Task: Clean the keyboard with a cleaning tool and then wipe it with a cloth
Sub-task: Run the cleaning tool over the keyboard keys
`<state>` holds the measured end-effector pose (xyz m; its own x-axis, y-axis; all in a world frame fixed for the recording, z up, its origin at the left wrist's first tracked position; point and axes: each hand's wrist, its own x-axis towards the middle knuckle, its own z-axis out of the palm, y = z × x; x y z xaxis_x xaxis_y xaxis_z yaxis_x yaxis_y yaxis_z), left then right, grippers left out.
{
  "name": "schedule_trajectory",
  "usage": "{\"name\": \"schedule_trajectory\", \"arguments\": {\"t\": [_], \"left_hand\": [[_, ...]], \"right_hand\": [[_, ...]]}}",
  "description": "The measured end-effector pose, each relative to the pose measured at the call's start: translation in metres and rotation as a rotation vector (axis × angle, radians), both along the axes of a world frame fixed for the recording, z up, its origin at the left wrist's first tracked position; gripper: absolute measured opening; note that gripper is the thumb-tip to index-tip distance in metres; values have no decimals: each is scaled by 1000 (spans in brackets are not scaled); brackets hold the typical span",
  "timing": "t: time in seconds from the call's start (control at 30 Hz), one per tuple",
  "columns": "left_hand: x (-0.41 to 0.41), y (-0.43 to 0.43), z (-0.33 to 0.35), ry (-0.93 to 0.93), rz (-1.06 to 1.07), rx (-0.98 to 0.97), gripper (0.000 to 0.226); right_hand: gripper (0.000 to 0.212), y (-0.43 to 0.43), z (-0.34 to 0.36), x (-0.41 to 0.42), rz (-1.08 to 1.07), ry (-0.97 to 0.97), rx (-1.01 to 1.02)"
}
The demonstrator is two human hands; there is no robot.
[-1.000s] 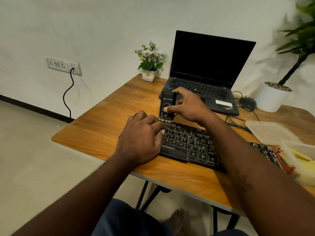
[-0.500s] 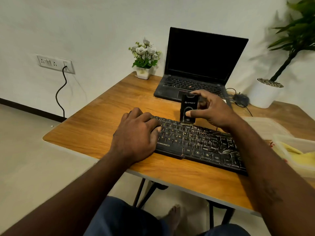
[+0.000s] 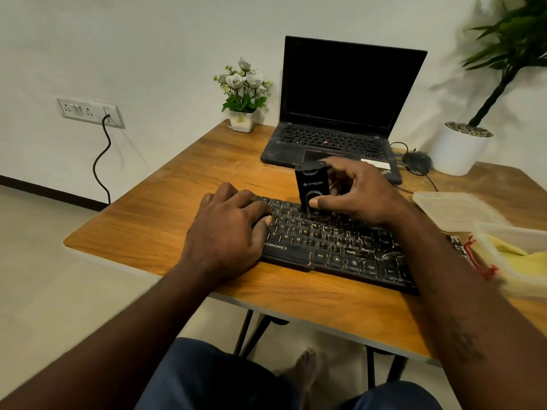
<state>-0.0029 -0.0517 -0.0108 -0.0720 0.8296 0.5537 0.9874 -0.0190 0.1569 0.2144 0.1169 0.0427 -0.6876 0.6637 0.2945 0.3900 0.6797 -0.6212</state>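
Left hand (image 3: 228, 229) lies on the left end of the keyboard (image 3: 340, 244), fingers relaxed on the keys and gripping nothing; it appears to pin the board. Right hand (image 3: 359, 193) grips the tool (image 3: 310, 187), thumb on its front face low down, fingers wrapped behind. The tool stands upright, and its lower end appears to meet the upper key rows just right of the left fingertips. The keyboard lies along the near edge of the tabletop (image 3: 165, 220), running toward the right edge. The yellow cloth (image 3: 515, 253) sits in a clear box (image 3: 503, 232) at the right edge, untouched.

Assessment: the tool pass is in hand; wiping has not begun. Pale debris shows on the right-hand keys, so much of the board is judged outstanding.

Recommendations:
- Keep the tool upright with its head flat to the keys.
- Work one row at a time toward the right end, overlapping passes.
- Use light pressure to spare the keycaps.
- Keep the left hand's weight on the board, and shift it later to expose the covered keys.

Risk: the right forearm crosses the board close to the box and may knock it.
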Motion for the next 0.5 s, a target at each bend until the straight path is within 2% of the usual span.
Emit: {"name": "schedule_trajectory", "arguments": {"t": [0.13,0.27,0.4,0.5], "left_hand": [[0,0,1,5,6,-5,39],[1,0,0,9,8,-4,39],[1,0,1,4,8,2,39],[1,0,1,4,11,-6,39]], "right_hand": [[65,1,0,-1,-83,4,107],[58,-10,-4,-5,86,33,-19],[61,-9,-5,-12,6,66,56],[53,-12,-4,-11,88,54,-15]]}}
